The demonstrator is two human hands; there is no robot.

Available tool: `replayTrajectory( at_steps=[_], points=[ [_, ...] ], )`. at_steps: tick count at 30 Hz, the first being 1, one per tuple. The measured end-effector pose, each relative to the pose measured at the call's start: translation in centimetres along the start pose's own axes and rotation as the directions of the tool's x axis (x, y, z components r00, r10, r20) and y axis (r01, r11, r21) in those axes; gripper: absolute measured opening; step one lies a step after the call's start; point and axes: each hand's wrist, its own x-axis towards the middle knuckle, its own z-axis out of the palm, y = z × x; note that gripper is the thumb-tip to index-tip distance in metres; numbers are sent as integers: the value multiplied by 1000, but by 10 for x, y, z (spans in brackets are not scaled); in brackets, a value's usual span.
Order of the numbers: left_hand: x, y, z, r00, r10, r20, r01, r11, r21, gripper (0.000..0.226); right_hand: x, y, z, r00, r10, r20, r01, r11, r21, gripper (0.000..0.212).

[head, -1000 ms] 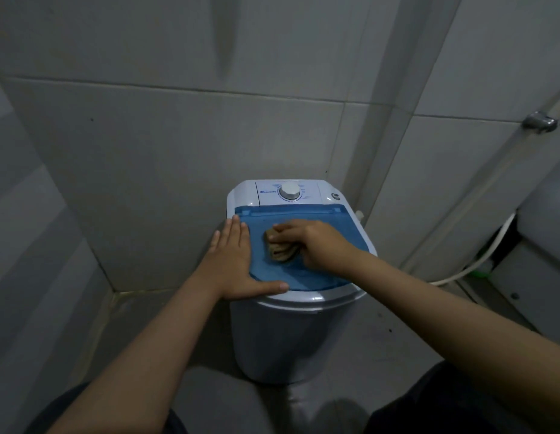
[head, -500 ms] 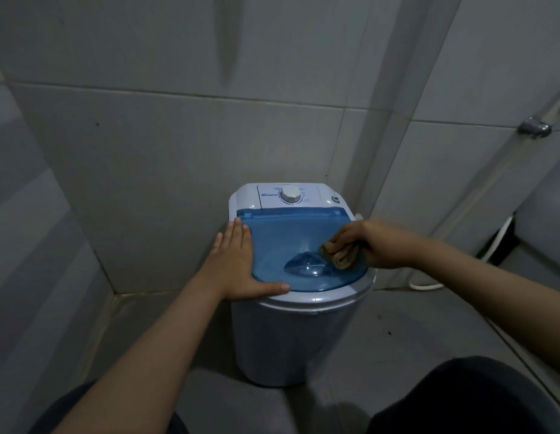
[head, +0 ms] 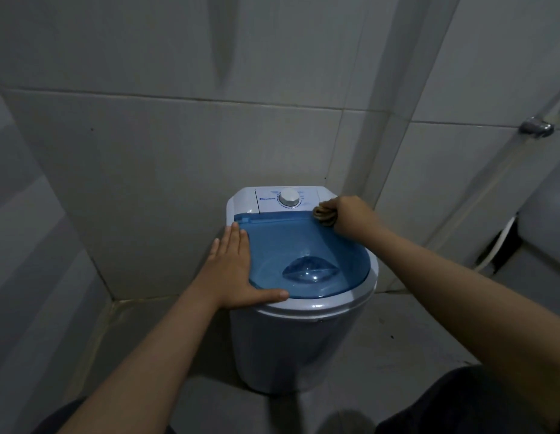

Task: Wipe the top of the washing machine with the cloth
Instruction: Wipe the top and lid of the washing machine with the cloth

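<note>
A small white washing machine [head: 300,346] stands on the floor in a tiled corner, topped by a translucent blue lid [head: 291,242]. Behind the lid is a white panel with a round dial [head: 288,197]. My left hand [head: 233,270] lies flat on the lid's left edge, fingers together, thumb along the front rim. My right hand [head: 350,216] is closed around a bunched tan cloth [head: 325,215] and presses it onto the lid's far right corner, next to the panel.
Grey tiled walls [head: 178,151] close in behind and to the left of the machine. A white hose [head: 499,245] runs down at the right beside a pale appliance. A metal fitting [head: 536,126] sticks out of the right wall. My dark-clothed knees show at the bottom.
My right hand has carried the cloth from the lid's middle to its right edge, then back to the far right corner. The left hand has stayed put.
</note>
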Motion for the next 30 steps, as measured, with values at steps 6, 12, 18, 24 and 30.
replayTrajectory(
  at_steps=[6, 12, 18, 24, 30],
  points=[
    [1, -1, 1, 1000, 13, 0, -13, 1000, 1, 152, -35, 13, 3, 999, -30, -13, 29, 995, -91, 53],
    [1, -2, 2, 1000, 5, 7, -5, 1000, 8, 151, -89, 9, 12, 994, -81, -78, 78, 996, -43, 53],
    [2, -2, 2, 1000, 2, 8, -2, 1000, 21, 152, -127, -18, 21, 998, -29, -51, 24, 994, -103, 34],
    [1, 0, 0, 1000, -2, 0, 2, 1000, 14, 157, -142, -62, 6, 997, -40, 67, 38, 999, 30, 30],
    [0, -1, 1, 1000, 0, -3, 0, 1000, -9, 153, -73, -69, -10, 995, -50, -84, 79, 915, 396, 35]
  ],
)
